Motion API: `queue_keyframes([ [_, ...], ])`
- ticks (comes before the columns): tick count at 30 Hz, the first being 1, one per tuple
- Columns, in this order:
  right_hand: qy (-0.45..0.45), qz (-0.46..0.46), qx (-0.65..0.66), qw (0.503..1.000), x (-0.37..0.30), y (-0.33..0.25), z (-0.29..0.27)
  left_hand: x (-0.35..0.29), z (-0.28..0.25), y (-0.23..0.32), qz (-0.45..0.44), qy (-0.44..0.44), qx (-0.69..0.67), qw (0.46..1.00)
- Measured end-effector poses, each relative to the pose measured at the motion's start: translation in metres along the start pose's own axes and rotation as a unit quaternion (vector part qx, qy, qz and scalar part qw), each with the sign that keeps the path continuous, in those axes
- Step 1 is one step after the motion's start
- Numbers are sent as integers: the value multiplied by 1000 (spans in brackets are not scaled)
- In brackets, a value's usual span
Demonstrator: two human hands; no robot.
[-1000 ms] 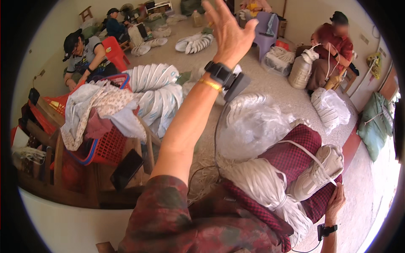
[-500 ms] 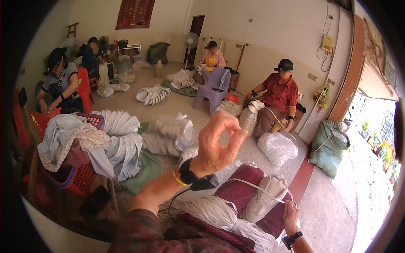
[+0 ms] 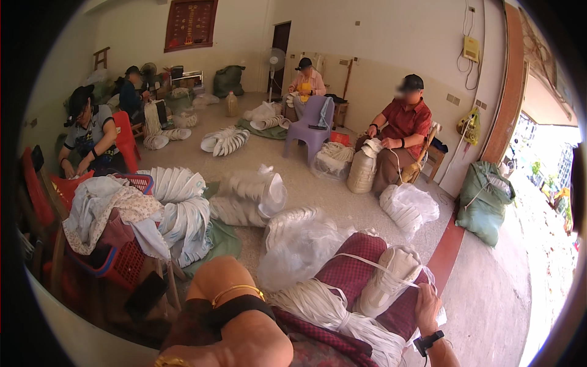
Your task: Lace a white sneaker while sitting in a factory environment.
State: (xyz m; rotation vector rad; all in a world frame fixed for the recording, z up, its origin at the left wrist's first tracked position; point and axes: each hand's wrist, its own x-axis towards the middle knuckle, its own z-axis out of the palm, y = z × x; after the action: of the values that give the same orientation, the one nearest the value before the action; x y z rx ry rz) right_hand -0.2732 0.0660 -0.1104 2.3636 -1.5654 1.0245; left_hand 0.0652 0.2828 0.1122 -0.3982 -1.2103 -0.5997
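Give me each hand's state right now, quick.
Left hand: partly cut off by the lower edge; cannot tell.
Right hand: closed, holding a white lace.

Your right hand (image 3: 428, 309) has open floor (image 3: 486, 293) to its right; leftward, the shoe (image 3: 386, 284) and lace bundle (image 3: 321, 307) block it (the white lace (image 3: 367, 262) crosses there too). Clearance around your left hand (image 3: 254, 344), cut off by the lower edge, is hard to judge.

No words can be read; the red plaque (image 3: 190, 24) left of the dark door (image 3: 282, 35) bears writing (image 3: 197, 27) too small.
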Motion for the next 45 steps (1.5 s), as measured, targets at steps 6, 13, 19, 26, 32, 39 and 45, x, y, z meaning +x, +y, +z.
queue_keyframes([
  [6,-1,-2,4,1000,1,0,6,10,-123,-53,162,-91,409,893],
  [13,-36,-40,-57,997,1,6,2,34,-282,-60,10,70,682,728],
  [19,-16,-42,-30,999,0,2,1,28,-353,-38,-63,150,729,665],
  [26,15,-33,12,999,-9,42,17,56,-380,-44,-14,124,760,638],
  [32,-37,-33,40,998,17,9,21,-21,-295,-129,-250,-7,629,736],
  [39,-73,-12,-89,993,1,15,-32,-115,-207,-220,-340,-307,455,764],
  [45,-64,29,-119,990,-2,7,-46,-138,-212,-250,-327,-391,406,758],
])
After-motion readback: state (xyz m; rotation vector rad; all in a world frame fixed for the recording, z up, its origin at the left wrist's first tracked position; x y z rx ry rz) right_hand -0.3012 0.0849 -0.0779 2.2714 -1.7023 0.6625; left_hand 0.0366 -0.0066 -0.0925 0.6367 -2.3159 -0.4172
